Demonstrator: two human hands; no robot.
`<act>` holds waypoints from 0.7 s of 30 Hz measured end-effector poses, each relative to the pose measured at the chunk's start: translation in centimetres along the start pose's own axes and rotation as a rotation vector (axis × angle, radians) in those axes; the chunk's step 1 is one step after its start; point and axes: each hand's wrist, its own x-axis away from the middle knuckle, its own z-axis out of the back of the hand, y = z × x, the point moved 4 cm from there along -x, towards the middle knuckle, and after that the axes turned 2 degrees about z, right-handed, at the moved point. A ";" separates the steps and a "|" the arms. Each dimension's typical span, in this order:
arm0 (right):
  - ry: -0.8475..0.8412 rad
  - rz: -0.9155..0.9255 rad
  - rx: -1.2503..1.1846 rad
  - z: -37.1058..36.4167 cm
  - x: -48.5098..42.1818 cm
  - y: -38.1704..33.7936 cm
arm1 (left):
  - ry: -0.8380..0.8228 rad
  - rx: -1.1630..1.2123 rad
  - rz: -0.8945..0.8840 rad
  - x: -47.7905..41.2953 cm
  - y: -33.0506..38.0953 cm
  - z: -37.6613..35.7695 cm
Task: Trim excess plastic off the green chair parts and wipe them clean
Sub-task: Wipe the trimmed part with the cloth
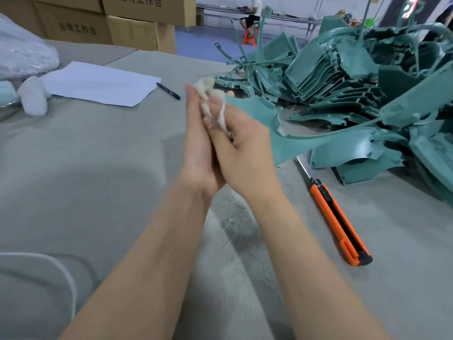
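Now right grip [242,153] pinches white rag [208,87] against curved teal part [259,114]; left grip [196,133] flat-open.

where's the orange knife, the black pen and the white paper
orange knife [339,223], head view, middle of the handle
black pen [168,90], head view, middle of the barrel
white paper [100,82], head view, centre of the sheet

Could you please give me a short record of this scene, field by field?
left hand: fingers straight, pressed against the white cloth
right hand: fingers curled round the white cloth at the end of a green chair part
utility knife: orange, blade out, lying untouched on the table
pile of green parts: right of the hands
paper and pen: beyond the hands, to the left
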 end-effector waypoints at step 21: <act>-0.124 0.085 0.040 0.5 -1.5 -0.6 | -0.126 0.265 0.024 0.1 -0.8 -0.7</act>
